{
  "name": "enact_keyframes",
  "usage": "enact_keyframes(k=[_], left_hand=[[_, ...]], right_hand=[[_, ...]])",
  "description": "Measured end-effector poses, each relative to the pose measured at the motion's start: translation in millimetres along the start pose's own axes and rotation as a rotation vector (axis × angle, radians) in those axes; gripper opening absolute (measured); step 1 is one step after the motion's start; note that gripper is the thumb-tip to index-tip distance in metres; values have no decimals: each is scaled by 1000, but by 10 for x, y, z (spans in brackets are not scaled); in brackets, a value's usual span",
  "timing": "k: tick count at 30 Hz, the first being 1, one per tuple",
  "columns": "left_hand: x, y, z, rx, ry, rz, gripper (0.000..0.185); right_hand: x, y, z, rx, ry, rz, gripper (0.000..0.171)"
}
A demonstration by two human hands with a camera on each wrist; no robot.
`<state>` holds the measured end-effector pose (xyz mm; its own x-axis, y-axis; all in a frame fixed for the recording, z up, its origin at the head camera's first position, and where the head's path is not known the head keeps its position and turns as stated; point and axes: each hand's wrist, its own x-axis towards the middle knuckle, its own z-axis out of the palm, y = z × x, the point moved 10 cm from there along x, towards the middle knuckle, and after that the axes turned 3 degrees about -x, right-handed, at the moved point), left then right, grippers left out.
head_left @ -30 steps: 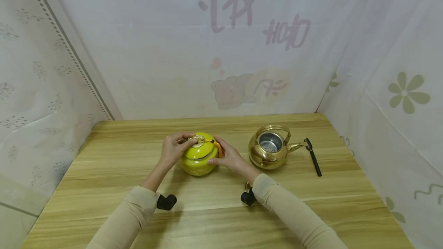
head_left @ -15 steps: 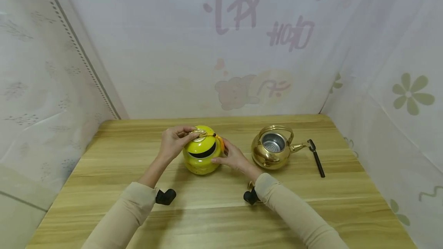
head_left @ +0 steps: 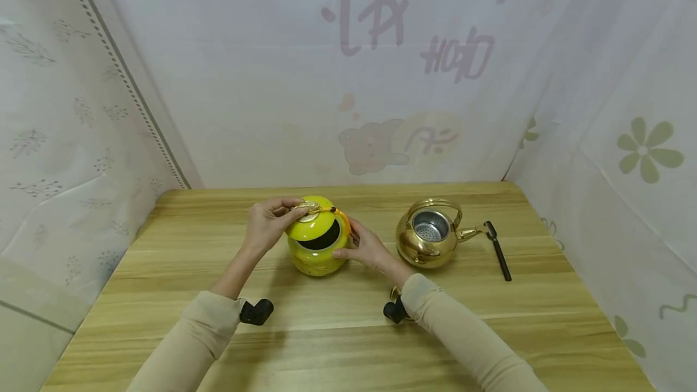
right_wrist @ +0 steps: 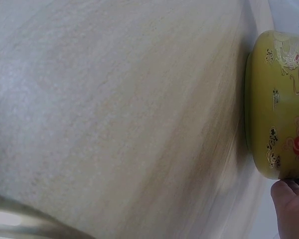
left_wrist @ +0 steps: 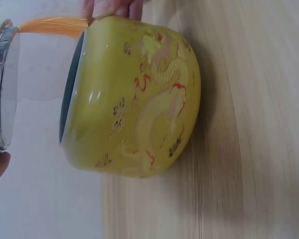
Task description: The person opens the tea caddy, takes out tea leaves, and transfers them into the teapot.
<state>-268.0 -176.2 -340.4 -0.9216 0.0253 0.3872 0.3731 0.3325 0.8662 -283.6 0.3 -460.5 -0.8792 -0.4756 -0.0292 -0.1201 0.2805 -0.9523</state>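
A round yellow jar (head_left: 316, 256) with a gold dragon pattern (left_wrist: 139, 99) (right_wrist: 281, 109) stands on the wooden table (head_left: 348, 325). My left hand (head_left: 269, 225) pinches the jar's yellow lid (head_left: 310, 224) by its gold knob and holds it tilted just above the jar, so the dark mouth shows. An orange tassel (left_wrist: 52, 25) hangs from the lid. My right hand (head_left: 363, 247) rests against the jar's right side with its fingers on the wall.
A gold kettle (head_left: 430, 238) without a lid, a metal strainer inside, stands right of the jar. A black stick-like tool (head_left: 498, 250) lies beyond its spout. Printed cloth walls close in the table on three sides.
The lid sat on the jar a second ago. My left hand has lifted and tilted it, opening the jar's mouth. My right hand has stayed on the jar's side.
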Motion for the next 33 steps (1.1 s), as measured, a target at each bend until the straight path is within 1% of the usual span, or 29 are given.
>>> enact_keyframes(k=[3, 5, 7, 9, 11, 14, 17, 20, 25, 29, 33], left_hand=[[-33, 120, -76, 1, 15, 6, 18], [-58, 190, -145, 2, 33, -4, 17], [-88, 249, -232, 24, 59, -13, 17], [-110, 218, -332, 34, 92, -31, 17], [-127, 125, -440, 48, 124, -47, 18], [-162, -101, -616, 74, 181, -87, 20], [-227, -335, -788, 90, 244, -150, 22], [-339, -525, -928, 67, 308, -240, 25], [-558, -801, -1069, 66, 363, -359, 32], [-709, -938, -1144, 72, 393, -389, 33], [-819, -1058, -1194, 116, 408, -400, 33]], right_hand=[[-8, -14, 6, 2, -3, -8, 86], [-18, -17, 8, 3, -7, -10, 86], [-22, -17, 9, 2, -11, -11, 87], [-23, -12, 6, -11, -9, -5, 87], [-16, -9, 2, -24, -6, -2, 88], [-4, -12, -5, -48, -2, -1, 89], [3, -17, -10, -50, -3, -2, 89], [1, -40, -13, -41, -4, -13, 89], [-8, -53, -10, -26, -10, -8, 88], [-4, -46, 0, -39, -15, -8, 88], [-4, -44, 1, -26, -12, -5, 89]])
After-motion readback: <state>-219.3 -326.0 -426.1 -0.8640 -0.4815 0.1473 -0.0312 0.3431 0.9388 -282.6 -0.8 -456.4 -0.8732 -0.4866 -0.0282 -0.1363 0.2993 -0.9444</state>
